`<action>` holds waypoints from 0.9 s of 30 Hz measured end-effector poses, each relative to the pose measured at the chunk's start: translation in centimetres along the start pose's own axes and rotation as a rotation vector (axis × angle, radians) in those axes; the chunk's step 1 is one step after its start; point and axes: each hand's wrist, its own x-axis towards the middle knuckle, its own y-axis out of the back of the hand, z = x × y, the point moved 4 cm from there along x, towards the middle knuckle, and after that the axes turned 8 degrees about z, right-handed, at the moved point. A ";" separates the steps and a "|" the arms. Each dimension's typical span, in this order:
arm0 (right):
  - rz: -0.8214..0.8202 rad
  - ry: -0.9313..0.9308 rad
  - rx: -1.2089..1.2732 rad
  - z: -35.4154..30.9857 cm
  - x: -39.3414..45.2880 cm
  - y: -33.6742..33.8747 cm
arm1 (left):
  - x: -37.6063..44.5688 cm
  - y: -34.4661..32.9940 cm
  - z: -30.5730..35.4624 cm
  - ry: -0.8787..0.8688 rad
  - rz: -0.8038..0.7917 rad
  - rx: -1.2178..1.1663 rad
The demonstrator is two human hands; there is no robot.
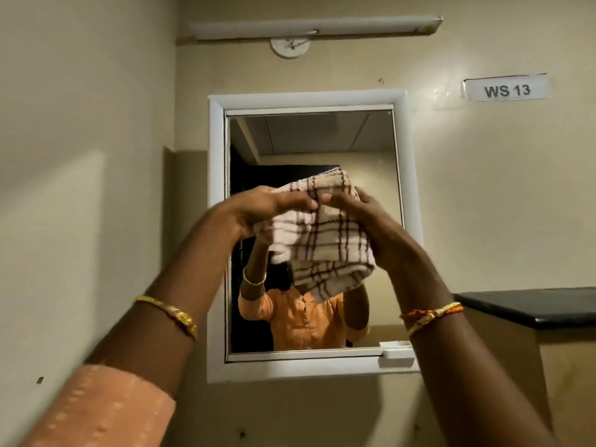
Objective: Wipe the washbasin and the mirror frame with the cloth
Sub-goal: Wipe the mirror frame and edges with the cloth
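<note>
A folded cream cloth [325,240] with dark brown checks is held up in front of the mirror. My left hand [267,209] grips its left side and my right hand [371,221] grips its right side, fingertips almost meeting on top. Behind it hangs the mirror in a white frame [216,240] on the beige wall. The glass [309,140] reflects raised arms, an orange shirt and the cloth. The washbasin is out of view.
A small white ledge [398,350] sticks out at the frame's lower right corner. A black countertop [545,306] juts from the right. A tube light [316,29] runs above, and a label reading "WS 13" [506,90] is stuck to the wall.
</note>
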 end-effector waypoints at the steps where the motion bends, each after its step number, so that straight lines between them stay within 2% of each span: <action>1: 0.003 -0.047 0.021 0.5 0.4 -0.7 | 0.4 -0.3 0.0 0.014 0.054 -0.028; 3: 0.112 -0.087 0.034 0.7 1.2 -1.5 | 1.0 -0.3 -0.2 0.003 0.202 -0.043; 5: 0.345 -0.028 0.101 -0.4 2.0 -0.9 | 1.4 1.7 -1.0 -0.068 0.458 -0.027; 6: 0.486 0.085 0.100 -1.3 2.5 -0.3 | 1.3 3.2 -1.6 -0.102 0.617 0.022; 8: 0.752 0.415 -0.121 -4.1 2.7 0.5 | 0.9 6.1 -3.3 -0.106 0.865 0.177; 10: 0.877 0.687 -0.414 -5.9 3.8 -0.2 | 1.1 7.7 -5.5 -0.022 0.899 0.244; 14: 0.769 0.897 -0.747 -6.2 9.2 -3.9 | 2.8 8.8 -9.5 0.069 0.647 -0.002; 17: 0.743 1.028 -0.923 -7.8 11.7 -7.3 | 3.6 8.6 -11.1 0.094 0.544 -0.091; 20: 0.570 0.915 -1.125 -8.7 14.5 -11.6 | 3.6 8.3 -11.9 0.129 0.475 -0.208; 23: 0.373 0.814 -1.275 -6.6 16.6 -14.7 | 3.9 8.4 -12.7 0.125 0.440 -0.282; 27: 0.279 0.811 -1.335 -2.8 16.0 -16.1 | 4.1 8.5 -13.0 0.100 0.393 -0.313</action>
